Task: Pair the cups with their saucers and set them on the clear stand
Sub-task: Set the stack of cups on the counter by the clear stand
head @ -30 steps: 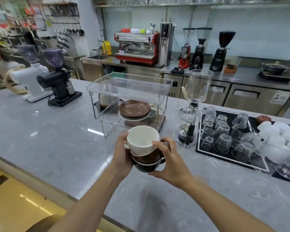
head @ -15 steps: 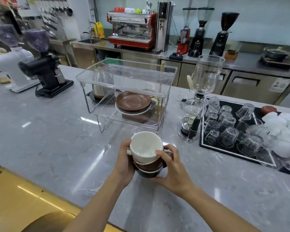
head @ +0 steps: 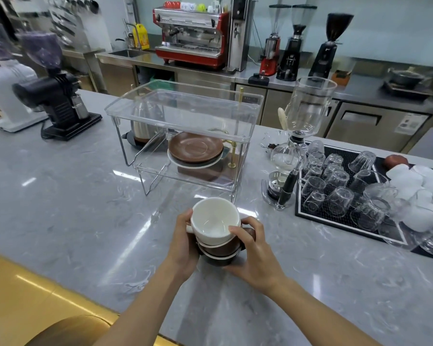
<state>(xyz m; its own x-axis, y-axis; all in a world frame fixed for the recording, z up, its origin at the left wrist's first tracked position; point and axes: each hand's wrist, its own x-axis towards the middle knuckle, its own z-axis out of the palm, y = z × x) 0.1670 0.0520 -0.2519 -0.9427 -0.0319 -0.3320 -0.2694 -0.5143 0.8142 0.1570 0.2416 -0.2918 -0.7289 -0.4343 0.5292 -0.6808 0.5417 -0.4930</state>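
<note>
Head view: we cup the nested cups (head: 216, 231) between left hand (head: 183, 242) and right hand (head: 254, 250), steadying them near the counter's (head: 73, 208) front edge; saucers (head: 195, 152) wait in the clear stand (head: 185, 111).

I've lowered the stacked cups (head: 216, 232) from mid-air down onto the counter (head: 73, 208), nearer me.

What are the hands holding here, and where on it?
A stack of cups, white on top, clasped by its sides: left hand, right hand.
</note>
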